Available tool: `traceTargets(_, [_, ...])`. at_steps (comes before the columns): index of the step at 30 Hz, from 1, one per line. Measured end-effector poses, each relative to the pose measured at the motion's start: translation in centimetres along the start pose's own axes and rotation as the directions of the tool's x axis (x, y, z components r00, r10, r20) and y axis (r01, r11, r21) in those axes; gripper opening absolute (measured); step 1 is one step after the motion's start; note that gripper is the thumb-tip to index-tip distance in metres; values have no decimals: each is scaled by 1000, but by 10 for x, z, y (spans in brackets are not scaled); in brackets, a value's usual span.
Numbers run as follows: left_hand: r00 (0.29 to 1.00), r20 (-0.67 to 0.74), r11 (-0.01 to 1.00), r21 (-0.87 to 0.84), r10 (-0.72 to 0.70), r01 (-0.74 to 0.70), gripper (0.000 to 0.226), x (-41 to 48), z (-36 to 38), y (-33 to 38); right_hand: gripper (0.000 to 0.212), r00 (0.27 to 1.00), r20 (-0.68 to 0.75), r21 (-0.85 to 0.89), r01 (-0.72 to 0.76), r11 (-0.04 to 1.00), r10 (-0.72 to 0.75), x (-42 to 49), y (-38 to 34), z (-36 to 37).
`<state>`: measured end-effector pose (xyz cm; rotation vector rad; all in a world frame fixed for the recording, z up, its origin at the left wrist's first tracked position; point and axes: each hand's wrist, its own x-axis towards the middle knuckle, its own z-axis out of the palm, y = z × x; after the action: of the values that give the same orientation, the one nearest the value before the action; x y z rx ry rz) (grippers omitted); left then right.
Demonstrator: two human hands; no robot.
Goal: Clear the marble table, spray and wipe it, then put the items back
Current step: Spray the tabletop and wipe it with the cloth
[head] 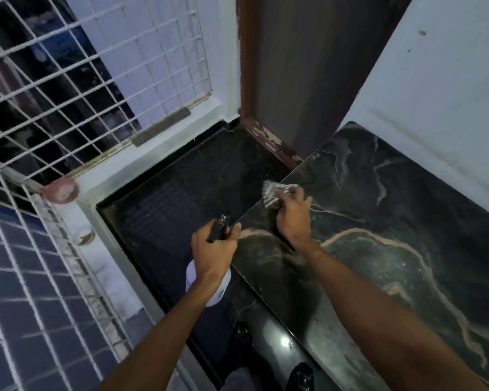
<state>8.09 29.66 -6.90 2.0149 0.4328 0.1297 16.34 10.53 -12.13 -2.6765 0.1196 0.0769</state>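
Note:
The dark green marble table (pixel 393 235) with pale veins fills the right half of the view. My left hand (pixel 213 249) grips the black trigger head of a white spray bottle (pixel 218 292) just off the table's left edge, over the floor. My right hand (pixel 292 215) holds a crumpled, glinting clear thing (pixel 274 193) at the table's far left corner; blur hides what it is. Nothing else lies on the marble that shows.
A white metal grille (pixel 68 94) runs along the left, above a white ledge (pixel 119 176) with a round pinkish object (pixel 61 190). A brown door frame (pixel 268 142) stands behind the table. Dark polished floor (pixel 181 193) lies between ledge and table.

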Motion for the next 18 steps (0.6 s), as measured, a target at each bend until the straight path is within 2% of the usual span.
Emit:
traceTargets(1, [1000,13,1000,13,15,-15,37,7,3,6,61,994,-36,-8,-100,995,100,5,0,-2])
traceTargets(2, [999,25,999,29,37,-38,35,14,8,13,62,995,-46,-37,-93,995,91,5,-6,-3])
traceTargets(4, [995,47,995,45,88,-90,29,25,16,25,64,989,26,-92,147,985,-145,-10,-19,8])
traceTargets(5, [992,67,993,43,108,-111,25,30,21,31,63,959,83,-85,279,957,-272,-16,-19,15])
traceTargets(6, [988,88,991,40,127,-131,23,35,27,36,61,928,112,-72,364,929,-355,-11,-14,17])
traceTargets(7, [984,101,987,39,149,-153,25,40,33,40,59,926,90,-67,372,926,-366,5,-5,13])
traceTargets(8, [980,103,983,40,173,-178,29,44,38,43,59,959,45,-67,282,957,-280,26,4,5])
traceTargets(9, [976,104,980,44,190,-196,33,47,42,46,59,992,-5,-52,123,991,-123,47,14,-6])
traceTargets(11, [966,134,972,52,222,-230,36,52,55,53,59,983,-70,-2,-168,986,167,75,38,-27])
traceTargets(12, [961,144,969,51,234,-244,37,53,59,56,61,978,-76,1,-195,981,194,74,38,-31])
traceTargets(13, [957,162,967,46,241,-251,38,53,64,59,63,985,-77,-14,-157,988,155,65,35,-30])
traceTargets(16, [942,235,966,37,240,-255,34,46,81,71,64,996,-30,-50,78,996,-80,8,33,-15])
traceTargets(17, [935,264,966,38,235,-254,31,42,86,75,64,992,-12,-52,127,991,-127,-5,45,-17])
traceTargets(18, [930,284,966,46,233,-256,31,38,90,78,65,994,-18,-60,106,993,-108,-8,62,-24])
